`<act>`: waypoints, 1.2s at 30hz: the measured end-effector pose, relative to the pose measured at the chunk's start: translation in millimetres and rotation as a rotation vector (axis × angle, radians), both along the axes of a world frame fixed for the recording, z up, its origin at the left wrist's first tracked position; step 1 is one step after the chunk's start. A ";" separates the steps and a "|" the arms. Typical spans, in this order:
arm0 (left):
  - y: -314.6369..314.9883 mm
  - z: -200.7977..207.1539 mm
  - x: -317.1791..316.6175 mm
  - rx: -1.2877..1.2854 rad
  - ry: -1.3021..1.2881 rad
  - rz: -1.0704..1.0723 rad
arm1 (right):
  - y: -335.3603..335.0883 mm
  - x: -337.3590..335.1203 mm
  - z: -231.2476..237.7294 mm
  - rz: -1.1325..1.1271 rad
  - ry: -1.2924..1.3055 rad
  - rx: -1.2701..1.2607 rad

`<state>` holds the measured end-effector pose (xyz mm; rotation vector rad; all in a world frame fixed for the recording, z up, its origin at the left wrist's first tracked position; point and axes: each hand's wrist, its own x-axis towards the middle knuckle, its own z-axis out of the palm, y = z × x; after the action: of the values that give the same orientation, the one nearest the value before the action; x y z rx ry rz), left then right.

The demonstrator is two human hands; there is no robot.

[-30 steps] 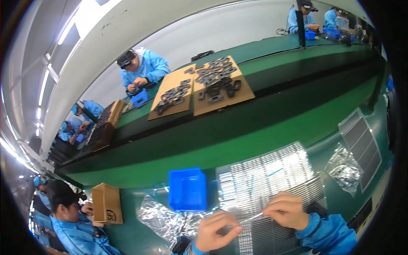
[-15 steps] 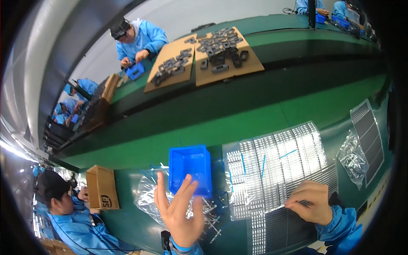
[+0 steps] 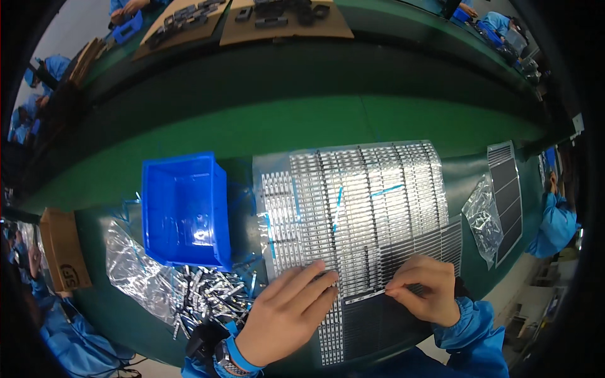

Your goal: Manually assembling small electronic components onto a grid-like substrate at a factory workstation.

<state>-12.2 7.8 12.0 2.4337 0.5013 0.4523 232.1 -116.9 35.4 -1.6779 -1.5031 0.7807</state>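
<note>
A sheet of narrow silvery strips, set in close rows, lies before me with bits of blue tape on it. My right hand pinches the right end of one thin metal strip at the lower edge of the silvery rows. My left hand rests palm down over the sheet's lower left part, fingers stretched out, their tips close to that strip's left end. Nothing shows in its grasp. To its left is a heap of loose metal strips, in front of a blue plastic bin.
Crumpled clear plastic lies left of the heap. A clear bag and a dark gridded sheet lie at right. A cardboard box stands far left. Cardboard with dark parts lies across the bench; co-workers sit around.
My view has shifted left to right and down. My left hand has swung from in front of the bin, raised and spread, onto the sheet. The right hand still pinches at the strips.
</note>
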 end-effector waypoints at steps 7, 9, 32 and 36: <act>-2.9 -3.5 0.4 0.038 0.036 0.011 | -15.2 -2.4 -22.3 0.036 -0.166 0.000; -3.0 -1.8 0.2 0.036 0.042 0.017 | -16.7 -2.8 -27.7 0.038 -0.171 0.035; -1.0 -1.1 -2.6 -0.044 0.062 0.022 | -18.0 -2.3 -31.2 0.042 -0.199 0.105; 0.6 -3.9 -3.4 -0.061 0.057 0.021 | -16.6 -3.7 -33.7 0.036 -0.222 0.110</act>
<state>-15.5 8.4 8.1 2.3903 0.5577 0.3720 228.4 -133.4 1.7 -1.7021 -1.6996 0.5330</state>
